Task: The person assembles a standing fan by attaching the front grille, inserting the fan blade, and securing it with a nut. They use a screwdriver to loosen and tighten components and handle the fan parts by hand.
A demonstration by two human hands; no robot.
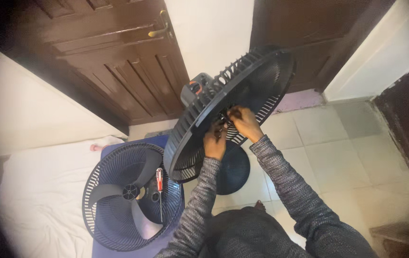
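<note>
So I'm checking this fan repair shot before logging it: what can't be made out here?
- Head view: what the left hand and right hand pinch at the middle of the rear fan guard; fingers cover it.
- Motor housing: mostly behind the guard.
- Fan base: partly behind the left forearm.
- Screwdriver tip: too small.

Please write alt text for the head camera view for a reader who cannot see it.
Both hands, left hand and right hand, work at the centre of a tilted dark fan guard on its stand. Nearby lies a detached grille holding the fan blade and a red-handled screwdriver.
</note>
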